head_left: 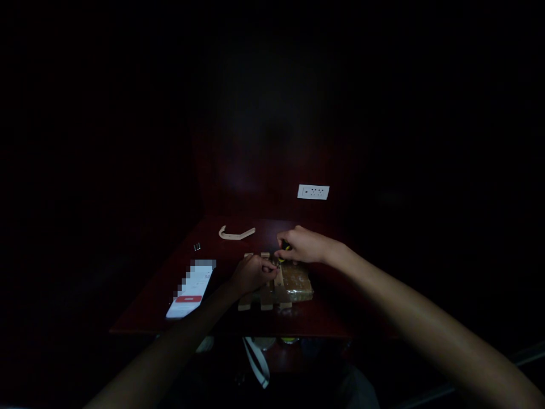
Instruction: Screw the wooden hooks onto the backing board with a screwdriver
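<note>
Over several light wooden pieces [267,298] on the dark red table, my left hand [254,274] has its thumb and fingertips pinched together beside the tip of a tool. What sits in that pinch is too small to make out. My right hand [293,245] is wrapped round a yellow and black tool [285,248], perhaps a screwdriver, angled down toward the wood. Beneath and to the right of the hands lies a brown block [300,279] with a shiny, clear-looking covering.
A curved wooden hook piece [237,236] lies toward the back of the table [149,309]. Several small screws [197,247] are at the left, above a lit phone [191,292]. A white socket plate [313,192] is on the wall. A white strap [257,363] hangs below the front edge.
</note>
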A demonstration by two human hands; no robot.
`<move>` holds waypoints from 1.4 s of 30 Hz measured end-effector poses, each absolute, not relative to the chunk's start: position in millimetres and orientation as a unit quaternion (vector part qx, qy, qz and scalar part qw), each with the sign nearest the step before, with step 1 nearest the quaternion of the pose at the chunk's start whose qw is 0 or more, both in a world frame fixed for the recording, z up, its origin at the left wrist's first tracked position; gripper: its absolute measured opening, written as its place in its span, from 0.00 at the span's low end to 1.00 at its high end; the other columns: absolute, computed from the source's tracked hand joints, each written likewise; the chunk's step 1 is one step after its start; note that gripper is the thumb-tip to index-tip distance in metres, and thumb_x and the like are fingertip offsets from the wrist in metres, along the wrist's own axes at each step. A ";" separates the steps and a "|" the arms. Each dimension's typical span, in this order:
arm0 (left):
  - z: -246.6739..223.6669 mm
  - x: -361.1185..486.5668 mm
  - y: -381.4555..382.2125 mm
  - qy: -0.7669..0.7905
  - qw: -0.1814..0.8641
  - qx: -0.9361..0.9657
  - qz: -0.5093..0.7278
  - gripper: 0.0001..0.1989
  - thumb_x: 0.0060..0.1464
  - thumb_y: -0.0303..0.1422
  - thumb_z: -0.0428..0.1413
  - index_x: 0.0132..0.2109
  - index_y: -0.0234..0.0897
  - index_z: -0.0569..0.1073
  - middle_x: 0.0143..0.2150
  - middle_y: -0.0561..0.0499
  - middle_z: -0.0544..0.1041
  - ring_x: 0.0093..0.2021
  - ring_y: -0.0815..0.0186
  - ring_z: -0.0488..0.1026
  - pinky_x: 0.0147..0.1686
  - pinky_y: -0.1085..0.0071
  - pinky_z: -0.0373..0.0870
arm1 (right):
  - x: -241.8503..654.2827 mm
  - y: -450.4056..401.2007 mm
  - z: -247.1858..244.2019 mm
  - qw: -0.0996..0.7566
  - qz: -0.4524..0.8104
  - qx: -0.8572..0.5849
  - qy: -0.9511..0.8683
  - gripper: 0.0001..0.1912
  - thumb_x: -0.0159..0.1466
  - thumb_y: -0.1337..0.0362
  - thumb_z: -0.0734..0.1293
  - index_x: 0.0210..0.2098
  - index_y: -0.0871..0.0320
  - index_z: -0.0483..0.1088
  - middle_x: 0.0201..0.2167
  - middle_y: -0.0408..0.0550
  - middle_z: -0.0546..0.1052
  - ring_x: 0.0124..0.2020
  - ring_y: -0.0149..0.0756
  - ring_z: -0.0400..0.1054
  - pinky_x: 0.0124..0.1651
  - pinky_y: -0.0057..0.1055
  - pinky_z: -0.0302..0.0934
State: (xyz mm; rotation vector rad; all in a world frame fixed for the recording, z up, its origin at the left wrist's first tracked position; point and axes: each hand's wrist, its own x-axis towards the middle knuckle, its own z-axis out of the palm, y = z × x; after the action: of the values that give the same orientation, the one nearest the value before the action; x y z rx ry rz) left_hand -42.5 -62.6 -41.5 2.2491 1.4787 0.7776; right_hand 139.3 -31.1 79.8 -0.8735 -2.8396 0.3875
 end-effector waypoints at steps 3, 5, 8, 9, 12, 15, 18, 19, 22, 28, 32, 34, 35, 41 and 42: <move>-41.8 -42.1 -62.7 0.524 0.159 0.789 0.277 0.12 0.52 0.40 0.53 0.33 0.42 0.80 0.22 0.55 0.74 0.23 0.71 0.66 0.24 0.75 0.54 | 132.4 -27.4 82.9 0.029 0.179 -0.310 -0.933 0.09 0.62 0.58 0.63 0.32 0.59 0.68 0.16 0.40 0.72 0.17 0.28 0.65 0.22 0.24 0.53; -42.4 -41.5 -62.3 0.529 0.155 0.786 0.280 0.12 0.52 0.40 0.53 0.33 0.42 0.80 0.22 0.55 0.74 0.23 0.71 0.65 0.24 0.75 0.53 | 128.9 -27.2 83.0 0.014 0.193 -0.327 -0.925 0.12 0.63 0.56 0.61 0.33 0.60 0.68 0.19 0.43 0.74 0.18 0.28 0.67 0.22 0.23 0.55; -43.8 -41.0 -60.8 0.531 0.154 0.786 0.279 0.13 0.52 0.41 0.52 0.33 0.42 0.80 0.21 0.55 0.74 0.22 0.71 0.65 0.24 0.75 0.53 | 125.5 -30.7 83.5 -0.008 0.181 -0.365 -0.913 0.17 0.65 0.53 0.58 0.34 0.61 0.68 0.22 0.47 0.75 0.19 0.29 0.69 0.22 0.24 0.56; -44.3 -40.9 -60.1 0.531 0.154 0.786 0.279 0.13 0.52 0.41 0.53 0.33 0.42 0.80 0.22 0.55 0.74 0.22 0.71 0.65 0.24 0.75 0.53 | 124.9 -32.7 84.5 -0.016 0.161 -0.375 -0.913 0.18 0.65 0.52 0.58 0.34 0.62 0.68 0.23 0.48 0.75 0.20 0.30 0.69 0.23 0.24 0.56; -45.5 -41.3 -58.7 0.541 0.155 0.779 0.277 0.12 0.50 0.40 0.54 0.33 0.42 0.80 0.22 0.55 0.75 0.23 0.71 0.67 0.25 0.75 0.54 | 124.5 -39.3 92.4 -0.029 0.061 -0.366 -0.928 0.19 0.62 0.50 0.61 0.39 0.62 0.68 0.27 0.51 0.75 0.24 0.33 0.69 0.24 0.26 0.54; -44.4 -41.9 -59.2 0.543 0.166 0.777 0.274 0.12 0.50 0.40 0.54 0.36 0.43 0.80 0.24 0.55 0.76 0.24 0.70 0.68 0.24 0.75 0.54 | 124.2 -45.0 104.3 -0.068 0.004 -0.334 -0.940 0.17 0.59 0.56 0.64 0.42 0.60 0.68 0.32 0.50 0.75 0.28 0.35 0.69 0.25 0.27 0.53; -40.6 -42.1 -61.6 0.530 0.171 0.785 0.272 0.13 0.51 0.40 0.53 0.37 0.43 0.80 0.26 0.54 0.77 0.24 0.70 0.69 0.24 0.75 0.55 | 122.2 -48.6 112.7 -0.110 -0.001 -0.315 -0.943 0.12 0.58 0.62 0.64 0.40 0.59 0.70 0.32 0.50 0.75 0.30 0.35 0.68 0.27 0.27 0.53; -39.1 -42.1 -62.5 0.526 0.168 0.788 0.272 0.12 0.51 0.39 0.53 0.36 0.42 0.80 0.25 0.54 0.77 0.24 0.70 0.68 0.25 0.75 0.55 | 121.1 -49.3 114.0 -0.116 -0.004 -0.310 -0.944 0.11 0.58 0.63 0.63 0.40 0.60 0.71 0.32 0.50 0.75 0.30 0.35 0.68 0.28 0.28 0.53; -35.5 -42.0 -64.6 0.517 0.160 0.797 0.268 0.12 0.52 0.38 0.53 0.34 0.42 0.80 0.24 0.55 0.76 0.23 0.71 0.67 0.25 0.75 0.55 | 117.5 -49.4 114.2 -0.131 -0.009 -0.306 -0.943 0.12 0.59 0.65 0.62 0.40 0.60 0.72 0.32 0.52 0.75 0.31 0.35 0.67 0.29 0.29 0.54; -37.7 -41.6 -63.2 0.528 0.171 0.787 0.270 0.11 0.51 0.39 0.54 0.36 0.43 0.80 0.24 0.56 0.76 0.23 0.72 0.67 0.25 0.75 0.55 | 110.7 -44.1 112.5 -0.154 -0.017 -0.306 -0.939 0.13 0.60 0.62 0.63 0.40 0.61 0.73 0.33 0.53 0.76 0.33 0.37 0.68 0.30 0.30 0.55; -40.0 -41.2 -62.3 0.527 0.162 0.788 0.272 0.11 0.51 0.39 0.53 0.34 0.43 0.80 0.23 0.56 0.76 0.22 0.71 0.66 0.24 0.75 0.54 | 106.9 -42.8 112.5 -0.164 -0.025 -0.307 -0.937 0.14 0.61 0.59 0.63 0.39 0.63 0.74 0.32 0.54 0.76 0.33 0.38 0.68 0.31 0.30 0.56; -38.9 -41.0 -63.2 0.526 0.162 0.790 0.272 0.12 0.52 0.40 0.53 0.33 0.42 0.80 0.23 0.55 0.76 0.22 0.71 0.66 0.24 0.75 0.54 | 104.7 -41.8 112.5 -0.174 -0.025 -0.317 -0.932 0.15 0.61 0.58 0.63 0.38 0.64 0.75 0.30 0.54 0.76 0.33 0.38 0.68 0.30 0.31 0.56; -37.8 -40.8 -63.8 0.524 0.162 0.791 0.272 0.12 0.52 0.40 0.53 0.33 0.42 0.80 0.23 0.55 0.76 0.23 0.71 0.66 0.24 0.75 0.54 | 103.5 -40.7 112.5 -0.181 -0.024 -0.323 -0.929 0.16 0.61 0.57 0.63 0.37 0.65 0.75 0.30 0.54 0.76 0.32 0.38 0.68 0.30 0.31 0.56; -34.6 -41.0 -65.2 0.521 0.169 0.793 0.267 0.13 0.52 0.41 0.52 0.35 0.41 0.80 0.21 0.55 0.74 0.21 0.72 0.64 0.24 0.75 0.54 | 100.0 -26.8 111.0 -0.243 0.076 -0.336 -0.907 0.15 0.53 0.62 0.68 0.37 0.65 0.73 0.25 0.47 0.74 0.24 0.32 0.66 0.25 0.28 0.55; -35.3 -41.2 -64.6 0.519 0.172 0.794 0.267 0.14 0.52 0.41 0.52 0.35 0.41 0.80 0.21 0.55 0.74 0.21 0.72 0.65 0.24 0.75 0.54 | 100.1 -24.6 110.4 -0.244 0.102 -0.339 -0.903 0.14 0.54 0.64 0.67 0.38 0.65 0.73 0.24 0.46 0.74 0.22 0.31 0.66 0.25 0.27 0.55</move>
State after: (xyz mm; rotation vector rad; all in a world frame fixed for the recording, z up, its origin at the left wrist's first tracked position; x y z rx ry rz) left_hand -41.2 -64.6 -35.3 2.2525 1.4714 0.7567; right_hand 100.1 -24.6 110.4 -1.2700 -3.3851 0.3813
